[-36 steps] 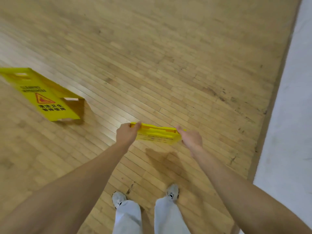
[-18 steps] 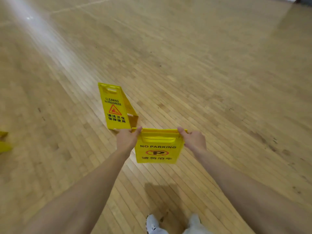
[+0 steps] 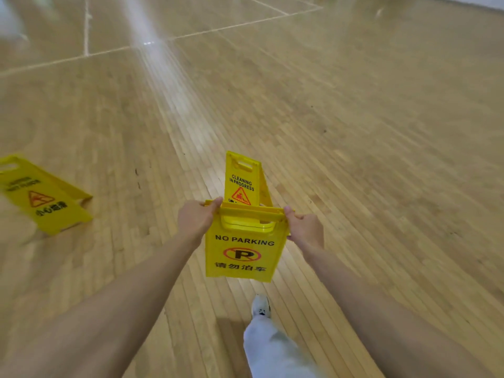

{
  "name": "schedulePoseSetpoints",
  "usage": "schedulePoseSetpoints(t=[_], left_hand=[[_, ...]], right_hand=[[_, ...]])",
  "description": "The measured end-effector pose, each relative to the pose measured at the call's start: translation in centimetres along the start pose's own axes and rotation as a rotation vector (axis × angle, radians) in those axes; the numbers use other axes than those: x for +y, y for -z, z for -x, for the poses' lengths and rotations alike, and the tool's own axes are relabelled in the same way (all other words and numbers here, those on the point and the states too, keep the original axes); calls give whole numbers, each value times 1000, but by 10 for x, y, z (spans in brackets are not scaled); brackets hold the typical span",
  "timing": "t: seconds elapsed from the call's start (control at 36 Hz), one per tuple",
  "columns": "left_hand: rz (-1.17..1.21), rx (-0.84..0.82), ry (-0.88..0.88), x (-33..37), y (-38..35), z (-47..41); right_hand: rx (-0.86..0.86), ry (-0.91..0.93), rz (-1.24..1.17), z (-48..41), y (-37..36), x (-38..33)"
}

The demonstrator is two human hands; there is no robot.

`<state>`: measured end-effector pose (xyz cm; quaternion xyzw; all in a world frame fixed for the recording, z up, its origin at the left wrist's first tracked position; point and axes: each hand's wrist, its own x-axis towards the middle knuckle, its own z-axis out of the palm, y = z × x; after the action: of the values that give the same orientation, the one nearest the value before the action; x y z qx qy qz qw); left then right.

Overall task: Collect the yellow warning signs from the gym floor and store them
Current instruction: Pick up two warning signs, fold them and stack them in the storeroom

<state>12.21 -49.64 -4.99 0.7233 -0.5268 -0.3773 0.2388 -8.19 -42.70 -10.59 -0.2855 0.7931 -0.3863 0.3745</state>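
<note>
The left hand (image 3: 195,218) and right hand (image 3: 305,230) hold the no-parking sign (image 3: 242,252) up off the wooden floor (image 3: 354,132), each grip curled tight round one top corner, with the printed face toward the camera. Half a second ago the cleaning sign (image 3: 241,181) stood on the floor to the left of the held one; now it shows straight behind its top edge. The third sign (image 3: 41,197), then a sliver at the left edge, now stands in full view, blurred
</note>
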Motion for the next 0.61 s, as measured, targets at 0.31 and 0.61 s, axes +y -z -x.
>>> schedulePoseSetpoints(t=[0.31,0.61], left_hand=[[-112,-50,155,30,-34,-142],[-24,-89,319,49,-52,-239]], right_hand=[[-30,-144,31,-119,-64,-18],[-81,-223,66,-193,-107,-51]])
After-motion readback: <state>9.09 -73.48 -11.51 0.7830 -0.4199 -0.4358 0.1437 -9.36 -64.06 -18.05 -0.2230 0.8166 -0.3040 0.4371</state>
